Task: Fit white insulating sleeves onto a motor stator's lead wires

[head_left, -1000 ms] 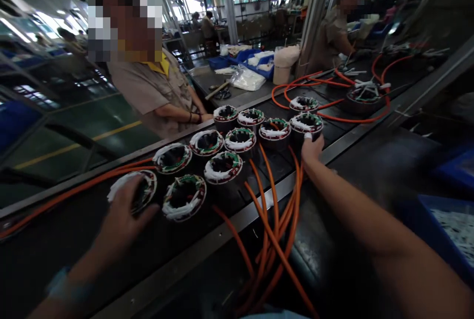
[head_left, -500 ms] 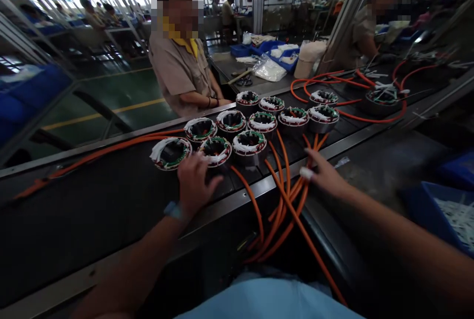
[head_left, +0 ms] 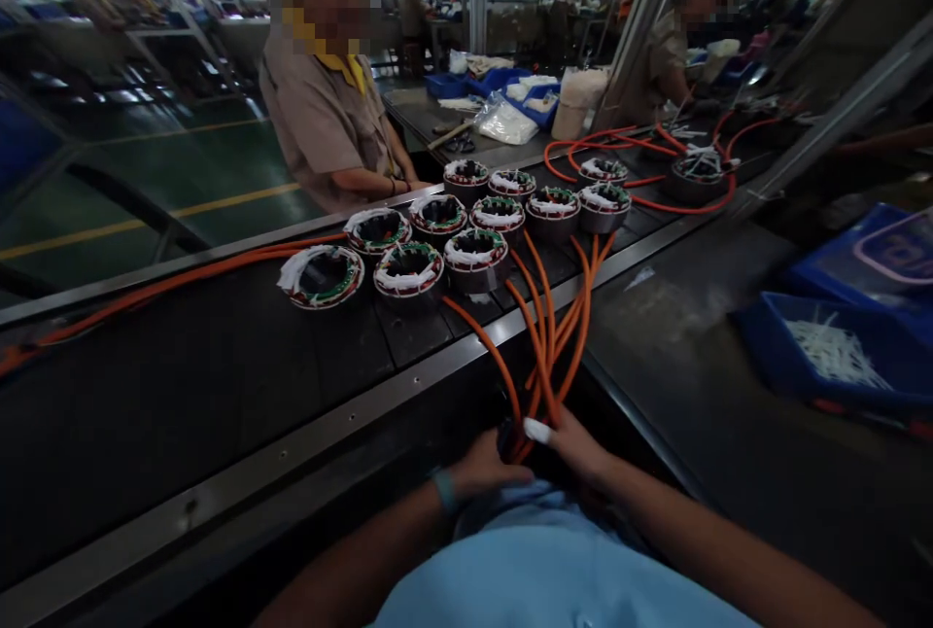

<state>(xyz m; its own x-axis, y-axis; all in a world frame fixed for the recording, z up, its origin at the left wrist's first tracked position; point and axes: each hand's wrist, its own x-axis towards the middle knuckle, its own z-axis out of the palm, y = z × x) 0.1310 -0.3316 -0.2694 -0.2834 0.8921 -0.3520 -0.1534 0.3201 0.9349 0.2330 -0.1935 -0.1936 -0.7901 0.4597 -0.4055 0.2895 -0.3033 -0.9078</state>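
Observation:
Several ring-shaped motor stators [head_left: 477, 263], with white lacing and green and red parts round their rims, stand grouped on the dark belt. From the near ones, orange cables [head_left: 543, 317] hang over the metal edge towards my lap. My right hand [head_left: 575, 448], with a white wrap on one digit, is closed round the bundle near its lower end. Against the bundle's left side, my left hand [head_left: 481, 468] curls at the cables beside a small dark piece; its fingertips are hidden. The lower cable ends are out of sight between my hands.
A person [head_left: 328, 113] stands across the belt [head_left: 219, 395]. At right lie blue bins [head_left: 758, 346], one with white strips. Other orange cables [head_left: 167, 278] run left along the belt. Bags and blue trays [head_left: 525, 103] sit on a far table. Another person [head_left: 667, 59] works further right.
Both hands have come down from beside the stators and cables to the lower part of the cable bundle, and have closed there. The view has shifted towards the right.

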